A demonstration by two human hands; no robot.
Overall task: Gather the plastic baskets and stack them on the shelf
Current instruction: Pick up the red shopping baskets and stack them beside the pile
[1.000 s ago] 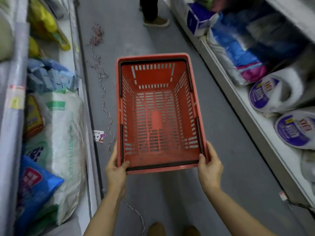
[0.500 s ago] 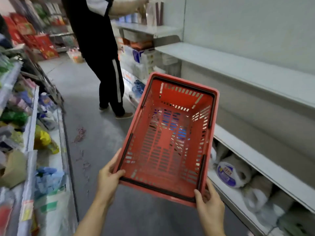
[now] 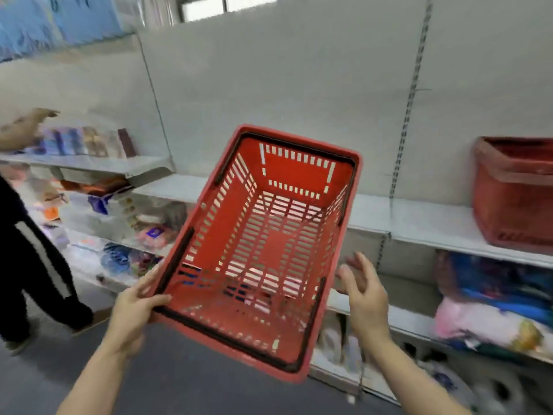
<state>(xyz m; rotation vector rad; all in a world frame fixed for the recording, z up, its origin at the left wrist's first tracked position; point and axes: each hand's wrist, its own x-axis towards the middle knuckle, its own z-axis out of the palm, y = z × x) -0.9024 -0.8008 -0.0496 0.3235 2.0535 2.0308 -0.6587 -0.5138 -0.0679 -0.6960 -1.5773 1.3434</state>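
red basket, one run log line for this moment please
held: red shopping basket, empty, tilted | left hand: grips near rim corner | right hand: open, off basket | shelf: stacked red baskets at right

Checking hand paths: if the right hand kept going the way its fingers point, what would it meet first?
Probably the shelf edge above it; the right hand is open beside the basket. Depth is unclear.

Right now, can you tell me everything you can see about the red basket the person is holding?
The red basket looks like hard plastic, rectangular, with slotted walls and a slotted floor you can see through. It is empty. Black handles lie folded along its rim. It is tilted in the air in front of a white shelf, open top facing the camera. The left hand grips its near left corner. The right hand is open beside it, not touching.
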